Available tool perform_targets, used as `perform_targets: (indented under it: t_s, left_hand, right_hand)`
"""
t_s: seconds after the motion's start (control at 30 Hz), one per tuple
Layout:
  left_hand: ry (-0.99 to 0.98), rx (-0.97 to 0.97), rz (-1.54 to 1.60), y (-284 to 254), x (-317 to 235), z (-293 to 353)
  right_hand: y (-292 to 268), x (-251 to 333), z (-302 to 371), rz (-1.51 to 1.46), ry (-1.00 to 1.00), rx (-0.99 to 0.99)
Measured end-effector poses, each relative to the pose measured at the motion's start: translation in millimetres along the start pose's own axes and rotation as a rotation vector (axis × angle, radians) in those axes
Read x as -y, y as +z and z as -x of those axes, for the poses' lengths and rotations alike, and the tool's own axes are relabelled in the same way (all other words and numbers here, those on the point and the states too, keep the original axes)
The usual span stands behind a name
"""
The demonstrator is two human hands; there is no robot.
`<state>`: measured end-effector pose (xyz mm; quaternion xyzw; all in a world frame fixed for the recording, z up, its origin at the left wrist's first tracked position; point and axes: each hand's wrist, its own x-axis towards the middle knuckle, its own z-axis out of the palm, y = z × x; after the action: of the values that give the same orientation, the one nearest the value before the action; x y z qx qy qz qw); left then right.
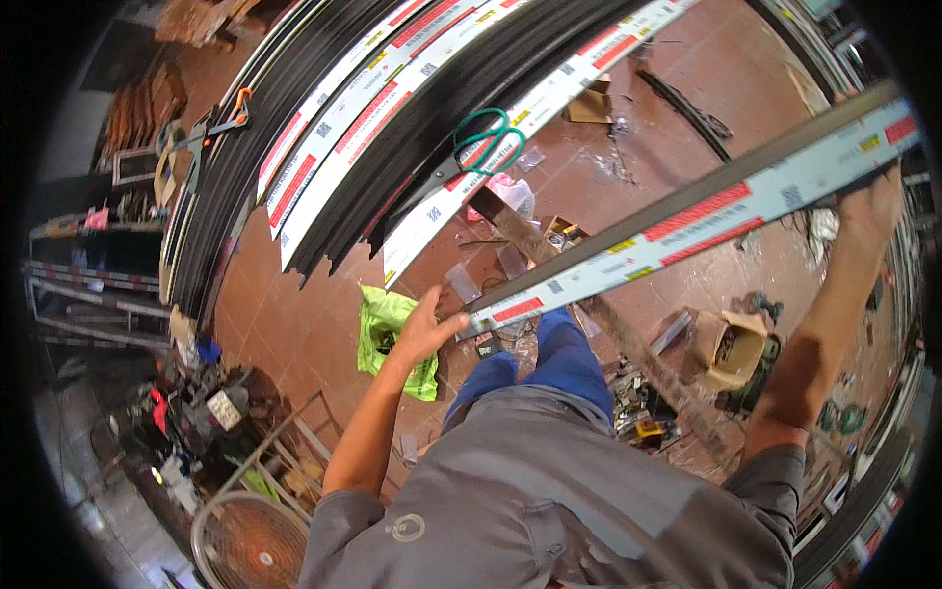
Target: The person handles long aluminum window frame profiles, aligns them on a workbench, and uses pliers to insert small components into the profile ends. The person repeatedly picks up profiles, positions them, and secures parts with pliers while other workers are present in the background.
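Note:
A long profile bar (687,221), dark on one face and covered with white and red printed film on another, is held across my body. My left hand (427,329) is closed around its near left end, with the thumb along the edge and the other fingertips partly hidden. My right hand (873,201) grips the bar towards its far right end, and the fingers behind it are hidden. Beyond my left hand, several similar profiles (339,157) lie side by side in a stack. Green-handled scissors (491,142) rest on top of them, apart from both hands.
A yellow-green bag (388,339) lies on the tiled floor by my legs. An opened cardboard box (731,348) and scattered hardware (643,407) are at the right. A round fan (250,545) stands lower left. An orange-handled tool (234,120) sits by the stack's left edge.

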<state>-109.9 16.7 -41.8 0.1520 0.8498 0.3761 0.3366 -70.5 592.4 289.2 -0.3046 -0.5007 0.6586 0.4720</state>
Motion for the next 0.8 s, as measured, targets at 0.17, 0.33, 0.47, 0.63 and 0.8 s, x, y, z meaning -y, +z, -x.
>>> perform_targets:
  t_s: [0.17,0.33,0.47,0.63,0.8]
  left_hand:
    - [0.464,0.188,0.323,-44,-188,-5]
    - [1.032,0.164,0.274,-67,-342,59]
    - [1.427,0.053,0.163,-61,-410,85]
    - [1.490,0.006,0.314,-62,-425,108]
    - [1.454,-0.052,0.587,-41,-417,106]
  right_hand:
    - [-46,6,96,-0.126,-0.289,0.125]
    - [-29,-10,222,0.718,-1.143,-0.108]
    - [-5,-15,307,0.014,-0.591,0.143]
    - [16,-31,348,-0.290,-0.499,0.350]
    - [1,-3,317,-0.057,-0.802,0.361]
